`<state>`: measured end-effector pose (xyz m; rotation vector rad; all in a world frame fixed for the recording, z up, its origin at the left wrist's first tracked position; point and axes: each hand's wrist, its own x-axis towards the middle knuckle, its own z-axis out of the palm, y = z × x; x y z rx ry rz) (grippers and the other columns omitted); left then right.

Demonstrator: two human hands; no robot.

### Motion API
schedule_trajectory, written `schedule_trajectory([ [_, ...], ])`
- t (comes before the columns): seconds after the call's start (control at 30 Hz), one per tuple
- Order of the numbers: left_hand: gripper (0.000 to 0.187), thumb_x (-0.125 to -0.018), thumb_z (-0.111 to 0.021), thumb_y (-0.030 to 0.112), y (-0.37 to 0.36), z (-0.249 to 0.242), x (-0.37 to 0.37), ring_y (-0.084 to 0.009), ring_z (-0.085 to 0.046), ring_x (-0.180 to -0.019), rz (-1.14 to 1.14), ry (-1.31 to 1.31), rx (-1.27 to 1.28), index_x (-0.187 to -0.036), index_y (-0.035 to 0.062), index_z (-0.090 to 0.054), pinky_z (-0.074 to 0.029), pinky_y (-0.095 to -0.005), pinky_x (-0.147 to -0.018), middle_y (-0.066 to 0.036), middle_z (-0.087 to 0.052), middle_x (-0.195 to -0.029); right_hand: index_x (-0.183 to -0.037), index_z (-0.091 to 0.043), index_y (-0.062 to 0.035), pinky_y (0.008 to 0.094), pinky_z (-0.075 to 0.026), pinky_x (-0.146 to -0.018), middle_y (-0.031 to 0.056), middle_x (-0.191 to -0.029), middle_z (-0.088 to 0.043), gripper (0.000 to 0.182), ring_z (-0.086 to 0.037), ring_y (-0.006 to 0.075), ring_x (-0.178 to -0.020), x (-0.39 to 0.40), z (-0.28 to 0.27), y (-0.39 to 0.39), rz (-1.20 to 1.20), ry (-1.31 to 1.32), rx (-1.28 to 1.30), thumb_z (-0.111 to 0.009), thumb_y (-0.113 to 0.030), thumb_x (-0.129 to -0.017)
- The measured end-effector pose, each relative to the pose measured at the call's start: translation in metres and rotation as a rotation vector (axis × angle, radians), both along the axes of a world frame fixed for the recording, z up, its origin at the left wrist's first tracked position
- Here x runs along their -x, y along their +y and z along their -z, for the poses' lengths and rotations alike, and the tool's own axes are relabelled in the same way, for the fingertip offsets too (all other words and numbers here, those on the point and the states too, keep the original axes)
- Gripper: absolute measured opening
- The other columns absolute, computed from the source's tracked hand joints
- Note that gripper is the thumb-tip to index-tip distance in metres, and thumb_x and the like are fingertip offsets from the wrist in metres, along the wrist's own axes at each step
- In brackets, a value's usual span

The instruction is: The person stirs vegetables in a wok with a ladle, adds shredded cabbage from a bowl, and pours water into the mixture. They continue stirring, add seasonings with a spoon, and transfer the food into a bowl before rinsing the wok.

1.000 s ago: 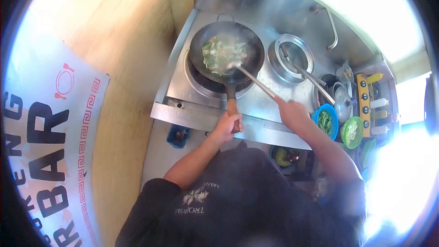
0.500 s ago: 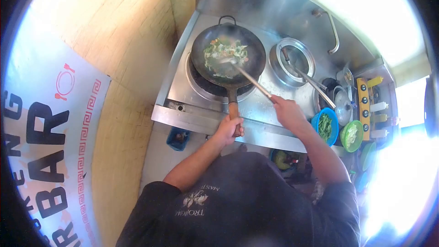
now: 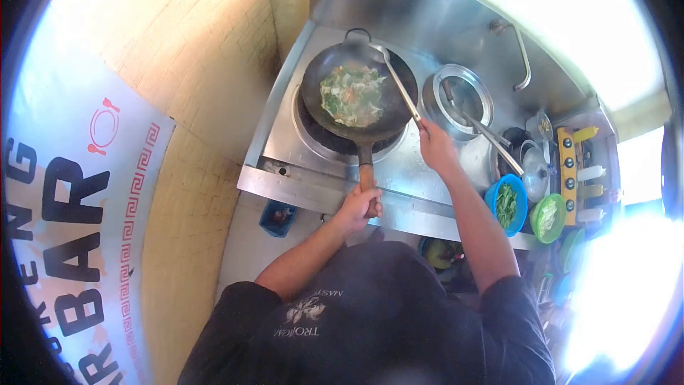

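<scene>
White banner (image 3: 92, 228) with black and red print fills 9 o'clock of the view, next to a pale, seamed wall (image 3: 206, 100). A blue container (image 3: 278, 218) sits low at 8 o'clock. Brushed steel stovetop (image 3: 399, 178), shiny and speckled, spans the middle up to a steel backsplash (image 3: 406, 0) at 12 o'clock.

On the burner at 12 o'clock, the wok (image 3: 320, 100) is dark and round, with a loop at its top; chopped greens, pale pieces and orange bits (image 3: 353, 96) lie inside. The left hand (image 3: 358, 210) has its fingers closed round the wooden handle at the wok's 6 o'clock. The ladle (image 3: 403, 93) slants from the wok's 1 o'clock, its head near the rim, to the right hand (image 3: 438, 146), fingers curled closed on the shaft.

A ringed steel pot (image 3: 432, 103) stands at 2 o'clock; a blue bowl (image 3: 524, 203) of leaves and a green bowl (image 3: 559, 224) of pale shreds touch around 3 to 4.
</scene>
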<state>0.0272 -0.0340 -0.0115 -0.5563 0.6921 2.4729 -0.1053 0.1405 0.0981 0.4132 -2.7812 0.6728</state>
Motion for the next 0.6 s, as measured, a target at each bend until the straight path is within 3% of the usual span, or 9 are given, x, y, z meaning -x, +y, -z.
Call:
schedule_trajectory([
  [0.03,0.042,-0.082,-0.059,0.003,0.0,0.0,0.0,-0.0187,-0.054,-0.055,-0.002,0.016,-0.013,-0.117,0.0062,-0.037,-0.047,-0.0366,-0.048,-0.006,-0.049,-0.076,-0.12,-0.059,-0.0072,0.0354,-0.051,-0.062,0.0144,-0.077,-0.067,0.033,-0.065,0.0197,-0.064,0.005,0.003,-0.002,0.006,-0.001,0.003,-0.054,-0.018,-0.089],
  [0.1,0.041,-0.082,-0.059,0.003,-0.003,-0.004,0.002,-0.0186,-0.054,-0.055,0.018,0.013,0.005,-0.116,0.0068,-0.037,-0.047,-0.0367,-0.048,-0.006,-0.049,-0.076,-0.119,-0.059,-0.0065,0.0395,-0.051,-0.07,0.0192,-0.089,-0.068,0.033,-0.067,0.03,-0.078,0.017,0.006,-0.01,0.124,-0.543,0.176,-0.054,-0.018,-0.089],
  [0.13,0.04,-0.082,-0.059,0.003,-0.003,-0.005,0.003,-0.0185,-0.053,-0.055,0.032,0.005,0.012,-0.116,0.0074,-0.038,-0.047,-0.0369,-0.048,-0.005,-0.049,-0.075,-0.119,-0.059,-0.0065,0.0395,-0.051,-0.07,0.0192,-0.089,-0.068,0.033,-0.067,0.03,-0.078,0.012,-0.016,-0.019,0.125,-0.538,0.177,-0.054,-0.018,-0.089],
  [0.2,0.04,-0.082,-0.059,0.003,-0.001,-0.003,0.002,-0.0185,-0.053,-0.055,0.024,-0.007,0.001,-0.115,0.008,-0.038,-0.047,-0.0372,-0.048,-0.005,-0.049,-0.075,-0.12,-0.059,-0.0085,0.0435,-0.05,-0.076,0.0217,-0.091,-0.066,0.034,-0.064,0.038,-0.089,-0.005,-0.055,-0.026,0.263,-0.911,0.297,-0.054,-0.019,-0.088],
  [0.23,0.039,-0.082,-0.059,0.003,-0.001,-0.002,0.002,-0.0184,-0.053,-0.055,0.015,-0.021,-0.008,-0.115,0.0087,-0.039,-0.047,-0.0375,-0.048,-0.005,-0.049,-0.074,-0.12,-0.059,-0.0085,0.0435,-0.05,-0.076,0.0217,-0.091,-0.066,0.034,-0.064,0.038,-0.089,-0.01,-0.049,-0.02,0.263,-0.913,0.295,-0.054,-0.019,-0.088],
  [0.3,0.039,-0.083,-0.059,0.003,-0.001,-0.001,0.001,-0.0183,-0.053,-0.055,0.014,-0.026,-0.002,-0.115,0.0091,-0.039,-0.047,-0.0376,-0.048,-0.005,-0.049,-0.074,-0.127,-0.055,-0.0156,0.0428,-0.05,-0.069,0.0199,-0.077,-0.064,0.038,-0.064,0.0323,-0.072,-0.024,-0.031,-0.002,-0.056,-0.414,0.019,-0.052,-0.017,-0.089],
  [0.33,0.038,-0.083,-0.059,0.003,-0.002,-0.001,0.002,-0.0183,-0.053,-0.055,0.017,-0.026,0.005,-0.115,0.0095,-0.039,-0.046,-0.0378,-0.048,-0.005,-0.049,-0.074,-0.127,-0.055,-0.0156,0.0428,-0.05,-0.069,0.0199,-0.077,-0.064,0.038,-0.064,0.0323,-0.072,-0.034,-0.041,-0.007,-0.057,-0.415,0.019,-0.052,-0.017,-0.089],
  [0.4,0.039,-0.083,-0.059,0.003,-0.002,-0.002,0.001,-0.0182,-0.053,-0.055,0.014,-0.032,0.003,-0.115,0.0094,-0.039,-0.046,-0.0377,-0.048,-0.005,-0.049,-0.074,-0.124,-0.056,-0.0157,0.0461,-0.05,-0.071,0.0211,-0.083,-0.065,0.035,-0.064,0.0373,-0.075,-0.052,-0.064,-0.013,-0.044,-0.428,-0.357,-0.05,-0.017,-0.089],
  [0.6,0.043,-0.082,-0.059,0.003,-0.003,-0.004,0.001,-0.0181,-0.052,-0.056,0.012,-0.034,0.001,-0.118,0.0092,-0.037,-0.045,-0.0374,-0.049,-0.005,-0.049,-0.075,-0.125,-0.053,-0.0173,0.0513,-0.05,-0.075,0.0228,-0.087,-0.063,0.034,-0.062,0.0423,-0.081,-0.036,-0.042,0.017,0.0,-0.32,-0.259,-0.047,-0.019,-0.092],
])
